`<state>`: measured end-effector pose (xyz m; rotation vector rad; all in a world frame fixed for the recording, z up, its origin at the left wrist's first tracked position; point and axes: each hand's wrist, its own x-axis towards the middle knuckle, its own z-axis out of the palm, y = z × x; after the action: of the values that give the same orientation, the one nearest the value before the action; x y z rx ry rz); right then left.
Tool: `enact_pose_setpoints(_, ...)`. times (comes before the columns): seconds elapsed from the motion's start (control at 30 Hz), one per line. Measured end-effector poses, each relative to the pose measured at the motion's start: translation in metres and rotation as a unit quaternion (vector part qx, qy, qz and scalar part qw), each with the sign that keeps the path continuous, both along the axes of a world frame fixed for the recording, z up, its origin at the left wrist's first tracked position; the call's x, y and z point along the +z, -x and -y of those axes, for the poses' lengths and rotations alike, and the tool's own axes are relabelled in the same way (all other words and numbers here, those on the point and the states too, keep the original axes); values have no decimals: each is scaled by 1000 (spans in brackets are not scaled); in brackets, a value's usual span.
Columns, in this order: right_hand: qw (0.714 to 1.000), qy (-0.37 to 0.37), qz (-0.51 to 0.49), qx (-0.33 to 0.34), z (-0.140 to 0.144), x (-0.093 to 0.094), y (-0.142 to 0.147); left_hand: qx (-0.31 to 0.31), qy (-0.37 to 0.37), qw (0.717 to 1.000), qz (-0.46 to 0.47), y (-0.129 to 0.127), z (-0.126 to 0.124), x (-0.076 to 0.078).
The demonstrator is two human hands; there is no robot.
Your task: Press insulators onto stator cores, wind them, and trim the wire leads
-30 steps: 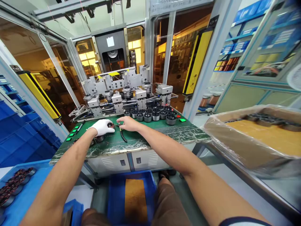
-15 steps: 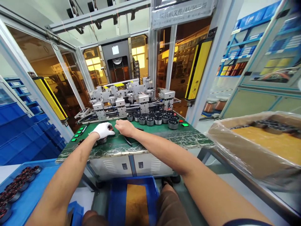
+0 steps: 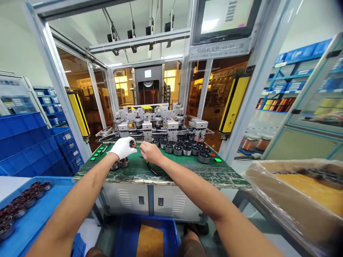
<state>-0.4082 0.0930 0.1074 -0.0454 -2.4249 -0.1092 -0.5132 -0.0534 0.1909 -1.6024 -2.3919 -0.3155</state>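
Stator (image 3: pixel 131 144) pinched in my gloved left hand (image 3: pixel 122 147) above the green bench (image 3: pixel 187 167), bare right hand (image 3: pixel 149 152) curled beside it, grip unclear; two wound ones (image 3: pixel 120 164) down, row of empties (image 3: pixel 184 149) left.

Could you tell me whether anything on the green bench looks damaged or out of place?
The green bench top has a worn, scuffed front edge with pale patches. Otherwise nothing stands out: the gloved left hand holds a wound coil, the bare right hand is beside it, and the black rings sit in tidy rows.
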Motion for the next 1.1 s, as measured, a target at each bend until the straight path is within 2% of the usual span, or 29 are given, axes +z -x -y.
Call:
enact_pose_setpoints(0.1, 998, -18, -48, 34, 15, 9, -17, -11, -50, 999, -11, -18, 26, 11)
enact_pose_setpoints(0.17, 995, -32, -77, 61, 28, 13, -34, -23, -69, 997, -15, -31, 47, 12)
enact_pose_setpoints(0.37, 977, -106, -102, 153, 71, 25, -104, -92, -112, 989, 10, -64, 111, 2)
enact_pose_setpoints(0.5, 963, -196, -88, 160, 87, 44, -145, -82, -118, 987, 76, -75, 140, -6)
enact_pose_setpoints(0.6, 961, -206, -81, 166, 96, 50, -161, -68, -129, 981, 131, -84, 151, -15)
enact_pose_setpoints(0.67, 965, -179, -73, 178, 102, 43, -164, -66, -147, 970, 182, -92, 156, -23)
enact_pose_setpoints(0.77, 969, -102, -53, 217, 110, 16, -162, -81, -169, 951, 244, -102, 162, -38)
enact_pose_setpoints(0.87, 966, -14, -20, 256, 111, -7, -161, -93, -187, 955, 212, -109, 168, -56)
enact_pose_setpoints(0.93, 966, 47, 3, 255, 108, -7, -166, -99, -199, 965, 139, -111, 172, -66)
enact_pose_setpoints(1.0, 963, 116, -4, 243, 108, 2, -171, -109, -208, 971, 53, -115, 175, -73)
enact_pose_setpoints(1.1, 934, 243, -35, 259, 121, 17, -173, -127, -200, 971, -38, -122, 174, -81)
